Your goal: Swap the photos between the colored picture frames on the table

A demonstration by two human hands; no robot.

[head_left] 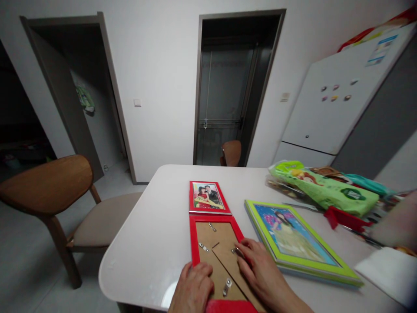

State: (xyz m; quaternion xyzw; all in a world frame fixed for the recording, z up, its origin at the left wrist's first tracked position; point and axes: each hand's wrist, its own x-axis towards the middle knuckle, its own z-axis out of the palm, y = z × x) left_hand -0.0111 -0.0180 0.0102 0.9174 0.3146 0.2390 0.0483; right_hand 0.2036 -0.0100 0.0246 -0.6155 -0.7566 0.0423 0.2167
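A red picture frame (194, 234) lies face down on the white table (153, 230), its brown backing board and metal clips showing. My left hand (193, 288) rests on the frame's lower left corner with fingers curled flat. My right hand (260, 271) lies on the backing's right side, fingertips at a small metal clip (237, 251). Just beyond sits a second red frame (208, 198), face up with a photo of two people. To the right lies a green frame (299, 243), face up, showing a cartoon picture.
A green snack bag (325, 189) and other packets pile up at the table's right, with a red object (345, 218) and white paper (387, 269). A wooden chair (58, 195) stands left of the table. A white fridge (335, 108) and two dark doorways lie beyond.
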